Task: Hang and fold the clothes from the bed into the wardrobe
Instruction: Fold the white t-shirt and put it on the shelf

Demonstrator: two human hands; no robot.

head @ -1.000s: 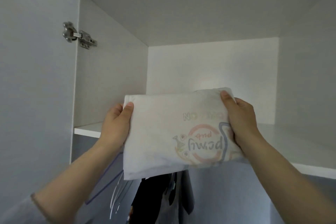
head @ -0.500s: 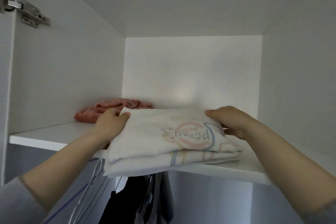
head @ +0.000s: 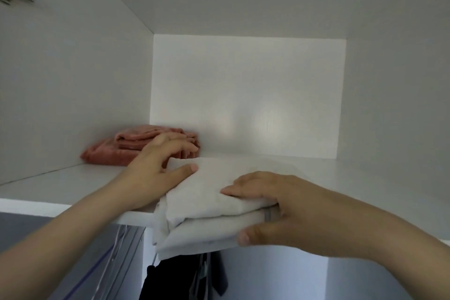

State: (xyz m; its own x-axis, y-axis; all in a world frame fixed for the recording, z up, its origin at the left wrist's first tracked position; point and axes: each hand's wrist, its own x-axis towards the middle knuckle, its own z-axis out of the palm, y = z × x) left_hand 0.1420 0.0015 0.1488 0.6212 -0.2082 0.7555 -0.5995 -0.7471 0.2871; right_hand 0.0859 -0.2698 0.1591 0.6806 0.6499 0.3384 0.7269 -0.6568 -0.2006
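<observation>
Folded white garment (head: 207, 192) lies on the wardrobe shelf (head: 60, 185), its near edge overhanging the front lip, just in front of a folded pink garment (head: 126, 148) at the back left. The right hand (head: 287, 212) pinches its near right corner, fingers on top and thumb underneath. The left hand (head: 155, 168) rests relaxed against its left side, fingers straight, thumb on the cloth.

White wardrobe shelf (head: 365, 178) with two folded pieces.
A pink folded garment (head: 126, 151) lies near the back left corner; a white folded garment (head: 207, 192) sits at the front edge, partly overhanging it.
</observation>
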